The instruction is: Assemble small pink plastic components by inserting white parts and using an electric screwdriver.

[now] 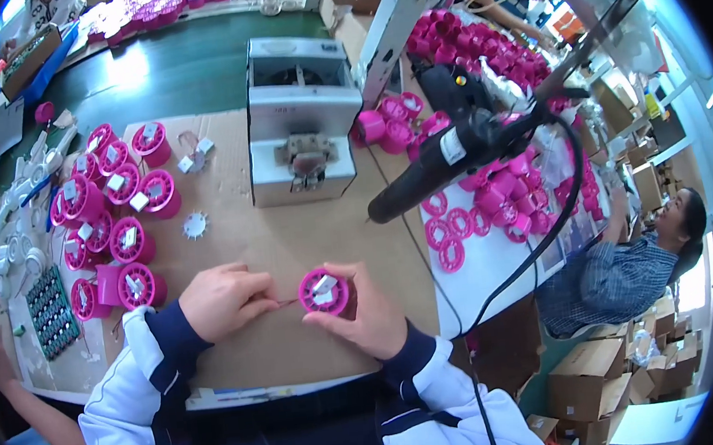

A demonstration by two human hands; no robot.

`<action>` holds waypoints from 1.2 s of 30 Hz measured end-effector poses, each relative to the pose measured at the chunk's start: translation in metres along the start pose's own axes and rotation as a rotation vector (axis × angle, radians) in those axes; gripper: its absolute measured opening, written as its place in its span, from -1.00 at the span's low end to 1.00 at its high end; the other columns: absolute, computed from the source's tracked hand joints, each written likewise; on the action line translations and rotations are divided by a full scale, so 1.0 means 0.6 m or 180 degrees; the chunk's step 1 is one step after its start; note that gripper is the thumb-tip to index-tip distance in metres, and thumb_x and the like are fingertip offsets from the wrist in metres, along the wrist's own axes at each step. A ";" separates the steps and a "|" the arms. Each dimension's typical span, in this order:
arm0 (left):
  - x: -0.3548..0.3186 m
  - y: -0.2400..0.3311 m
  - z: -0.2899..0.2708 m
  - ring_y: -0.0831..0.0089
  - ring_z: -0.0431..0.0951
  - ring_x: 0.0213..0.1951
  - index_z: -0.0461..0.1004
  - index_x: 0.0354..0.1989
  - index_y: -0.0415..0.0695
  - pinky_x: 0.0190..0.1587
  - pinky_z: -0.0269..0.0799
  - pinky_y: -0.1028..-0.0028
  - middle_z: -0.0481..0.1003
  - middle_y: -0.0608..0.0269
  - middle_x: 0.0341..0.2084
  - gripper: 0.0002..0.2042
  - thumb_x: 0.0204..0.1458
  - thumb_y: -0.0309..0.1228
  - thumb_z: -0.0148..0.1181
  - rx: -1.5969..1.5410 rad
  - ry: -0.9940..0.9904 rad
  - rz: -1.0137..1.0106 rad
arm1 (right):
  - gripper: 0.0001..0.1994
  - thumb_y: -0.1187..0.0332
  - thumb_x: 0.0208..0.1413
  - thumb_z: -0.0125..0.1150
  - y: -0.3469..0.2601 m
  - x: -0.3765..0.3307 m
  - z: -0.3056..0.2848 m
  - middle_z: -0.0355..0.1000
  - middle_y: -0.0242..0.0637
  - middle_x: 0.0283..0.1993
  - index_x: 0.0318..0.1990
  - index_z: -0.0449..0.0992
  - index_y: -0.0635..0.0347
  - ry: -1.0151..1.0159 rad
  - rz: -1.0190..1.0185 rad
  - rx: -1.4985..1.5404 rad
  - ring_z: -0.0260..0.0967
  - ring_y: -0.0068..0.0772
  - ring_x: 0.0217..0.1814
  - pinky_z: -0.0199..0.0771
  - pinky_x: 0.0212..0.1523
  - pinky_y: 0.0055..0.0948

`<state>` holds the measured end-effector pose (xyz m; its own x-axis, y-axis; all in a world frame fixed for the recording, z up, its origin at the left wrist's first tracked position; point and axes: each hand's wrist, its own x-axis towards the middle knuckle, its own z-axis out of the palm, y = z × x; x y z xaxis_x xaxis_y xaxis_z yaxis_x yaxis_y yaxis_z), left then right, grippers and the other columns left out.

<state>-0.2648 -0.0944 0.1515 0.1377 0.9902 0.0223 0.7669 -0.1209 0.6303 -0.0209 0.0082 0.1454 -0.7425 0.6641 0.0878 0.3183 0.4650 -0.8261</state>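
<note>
My right hand (369, 314) is wrapped round a pink round plastic housing (341, 284), its open face turned up. A white connector (325, 291) lies inside its spoked face. Thin reddish wires (288, 302) run out of the housing's left side to my left hand (227, 300), whose thumb and fingers are pinched on their end. Both hands are just above the cardboard sheet (300, 348) near the table's front edge. To the left of my left hand stand several similar pink housings (136, 285) with white connectors in them.
Beyond my hands stands a grey-white bench machine (299, 116). A black cylindrical tool (429, 173) on an arm overhangs the right side, its cable drooping. A white spoked disc (195, 226) and a green circuit board panel (53, 312) lie leftward. Another person (627, 274) is at right.
</note>
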 end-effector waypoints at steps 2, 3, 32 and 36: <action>-0.006 -0.005 -0.009 0.25 0.54 -0.29 0.57 -0.30 -0.01 -0.21 0.51 0.32 0.55 0.24 -0.44 -0.94 0.10 -0.35 0.28 0.0111 -0.0107 -0.0151 | -0.30 0.04 0.05 0.52 0.001 0.008 -0.002 0.48 -0.12 0.15 0.22 0.34 0.23 -0.0014 -0.0014 -0.0030 0.57 -0.14 0.04 0.56 0.03 -0.34; -0.003 -0.004 -0.014 0.25 0.52 -0.30 0.59 -0.32 -0.03 -0.20 0.49 0.33 0.54 0.25 -0.44 -0.95 0.10 -0.38 0.30 0.0100 -0.0063 -0.0119 | -0.30 0.03 0.04 0.52 0.004 0.012 -0.003 0.48 -0.12 0.15 0.21 0.34 0.23 -0.0002 -0.0015 -0.0062 0.57 -0.14 0.04 0.56 0.02 -0.35; 0.036 0.064 0.043 0.40 0.37 -0.33 0.61 -0.09 -0.10 -0.28 0.38 0.55 0.40 0.21 -0.18 -0.67 -0.09 -0.54 0.41 0.0072 0.1137 0.0446 | -0.30 0.24 -0.13 0.67 0.019 0.017 0.008 0.54 -0.27 -0.04 0.15 0.38 0.16 0.0212 -0.0086 0.0344 0.58 -0.32 -0.20 0.59 -0.21 -0.47; 0.048 0.058 0.041 0.30 0.48 -0.20 0.60 -0.04 -0.15 -0.12 0.46 0.46 0.43 0.16 -0.12 -0.66 -0.06 -0.56 0.42 -0.0129 0.1192 0.0498 | -0.27 0.38 -0.11 0.64 0.010 0.017 -0.004 0.46 -0.12 0.05 0.20 0.30 0.23 -0.0120 0.0097 0.0460 0.54 -0.25 -0.03 0.57 0.01 -0.40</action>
<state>-0.2190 -0.0716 0.1551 0.0071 0.9179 0.3967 0.7284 -0.2766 0.6269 -0.0254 0.0192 0.1426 -0.7563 0.6529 0.0426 0.2550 0.3541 -0.8998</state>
